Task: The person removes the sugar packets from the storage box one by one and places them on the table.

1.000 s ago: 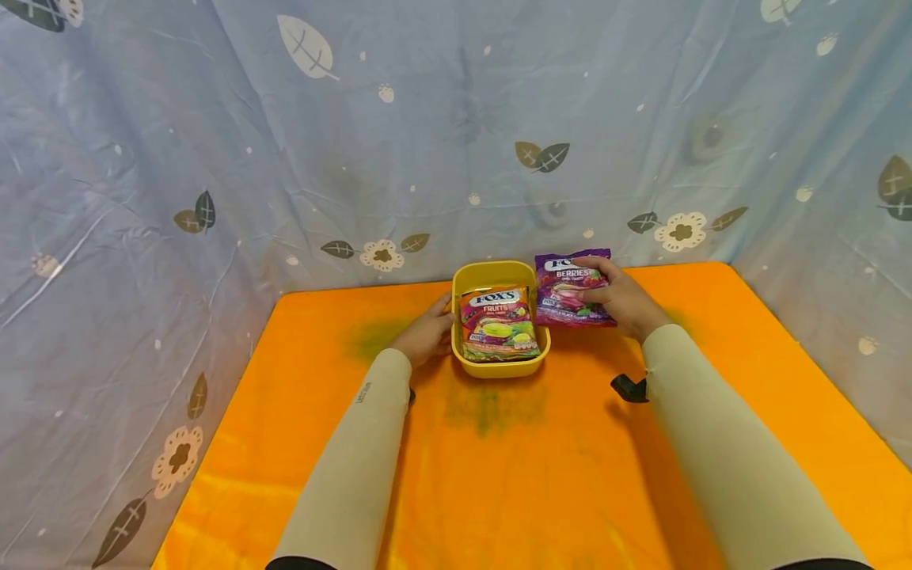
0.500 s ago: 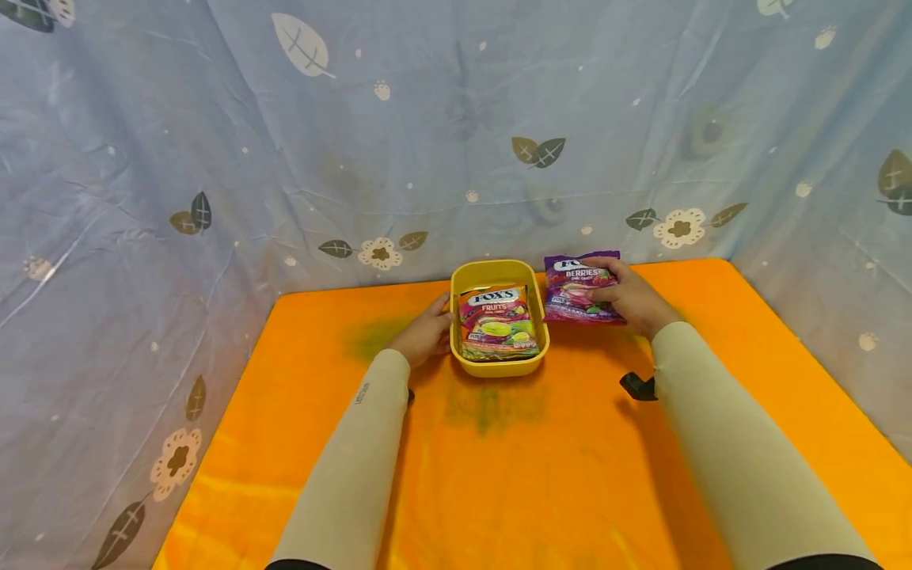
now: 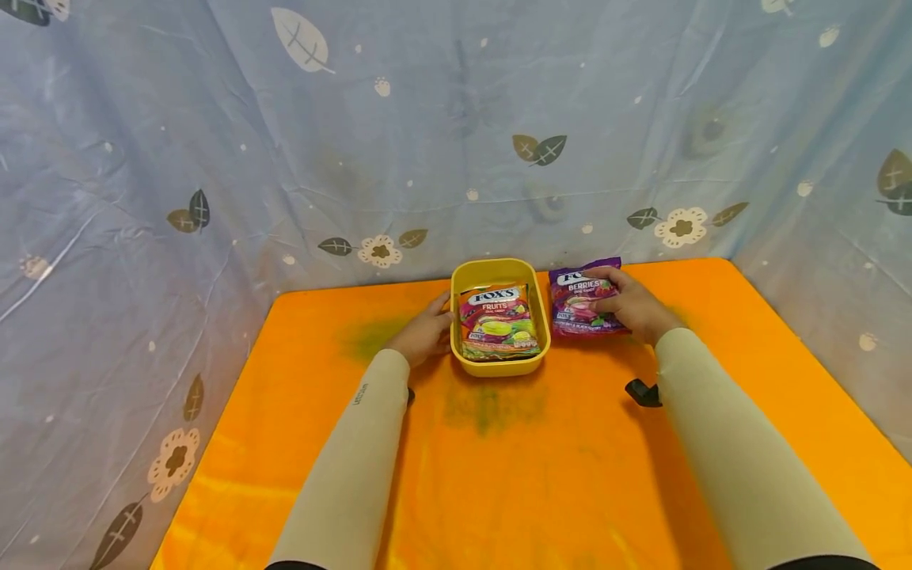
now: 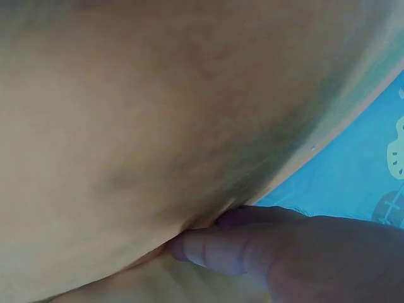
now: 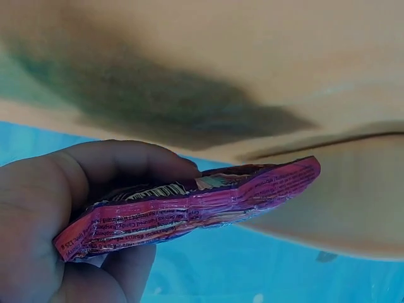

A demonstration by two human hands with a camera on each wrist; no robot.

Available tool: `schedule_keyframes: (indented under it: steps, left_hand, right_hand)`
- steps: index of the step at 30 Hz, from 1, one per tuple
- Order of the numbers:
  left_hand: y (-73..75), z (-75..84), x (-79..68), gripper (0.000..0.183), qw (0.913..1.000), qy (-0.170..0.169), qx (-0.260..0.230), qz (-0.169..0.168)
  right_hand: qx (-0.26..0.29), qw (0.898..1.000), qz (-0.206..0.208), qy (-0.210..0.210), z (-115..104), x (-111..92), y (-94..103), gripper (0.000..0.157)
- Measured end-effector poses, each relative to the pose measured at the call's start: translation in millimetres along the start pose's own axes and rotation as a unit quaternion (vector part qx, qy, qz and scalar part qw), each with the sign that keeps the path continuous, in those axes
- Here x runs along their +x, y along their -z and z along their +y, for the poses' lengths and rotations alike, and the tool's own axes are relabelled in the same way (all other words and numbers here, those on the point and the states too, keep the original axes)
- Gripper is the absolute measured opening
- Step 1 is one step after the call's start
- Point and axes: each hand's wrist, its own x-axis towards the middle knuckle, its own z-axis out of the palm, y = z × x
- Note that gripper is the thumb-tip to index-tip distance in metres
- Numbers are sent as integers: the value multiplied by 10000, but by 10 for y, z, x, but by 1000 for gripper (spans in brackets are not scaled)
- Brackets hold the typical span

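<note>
A yellow plastic container (image 3: 466, 273) stands at the back of the table, with an orange Fox's Fruits candy bag (image 3: 496, 323) lying face up inside. My left hand (image 3: 423, 332) rests its fingers against the container's left outer wall; in the left wrist view the fingers (image 4: 221, 249) are right at its side. To the right of the container, my right hand (image 3: 634, 307) grips a purple Fox's Berries candy bag (image 3: 570, 309) by its right part. From the right wrist, that bag shows edge-on, fingers on one face and thumb on the other.
The table has an orange cover (image 3: 499, 475) with dark greenish stains. A blue patterned curtain (image 3: 456, 158) closes off the back and both sides. A black piece (image 3: 644, 393) sits by the right wrist.
My right hand has drawn the Berries bag to the right, away from the container's rim, and it has tilted and come slightly lower. The left hand and container have stayed put.
</note>
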Motion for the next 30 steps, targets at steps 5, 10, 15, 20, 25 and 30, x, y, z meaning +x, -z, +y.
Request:
schedule_keyframes:
  steps: [5,10,15,20,25,30]
  left_hand:
    - [-4,1,8,55,10000,4,-29,56]
    - [-5,-28,30,57,9999,-15,-131,52]
    - [-9,-32,33,56,9998,-45,-87,151]
    - [-38,-22,33,56,9999,-91,-41,121]
    - [-29,-34,35,55,9998,-104,-28,168]
    - [-20,-48,38,55,9998,-116,-50,183]
  right_hand:
    - [-192,9998,-96,19,58,49,-53,64]
    - [-496,9986,-132,140,117,111,-107,63]
    - [-832,9963,-68,224,150,151,-143,63]
    - [-1080,9939,-14,215,173,155,-134,62]
    - [-1282,9915,5,226,155,170,-121,63]
    - [-1603,9866,164,275,142,207,-111,63]
